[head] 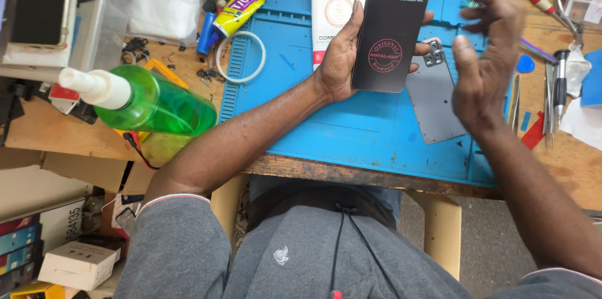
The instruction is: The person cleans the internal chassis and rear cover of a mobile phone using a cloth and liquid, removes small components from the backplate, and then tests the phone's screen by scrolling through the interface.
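- left hand (338,60) is gripping a black phone screen panel (392,23), thumb along one long edge and fingertips curling round the other, holding it up above the blue mat (351,129)
- the panel's face is wearing a protective film with a round red stamp near the bottom, so it's looking like a fresh replacement part
- right hand (486,64) is hovering just beside the panel, fingers loosely spread and a bit blurred, holding nothing that i can see
- under both hands a grey phone back cover (436,107) is lying flat on the mat, camera cutout at the top
- a white box (332,7) is sitting on the mat behind the panel; a green spray bottle (153,104) is lying on its side on the worktop (63,129), well off to the left, near a yellow glue tube (241,4)
- screwdrivers (558,85) and tweezers are resting off to the right
- my guess: he's at the checking stage, looking the new screen over; the next move is calling for the free hand to pinch a film corner or steady the panel
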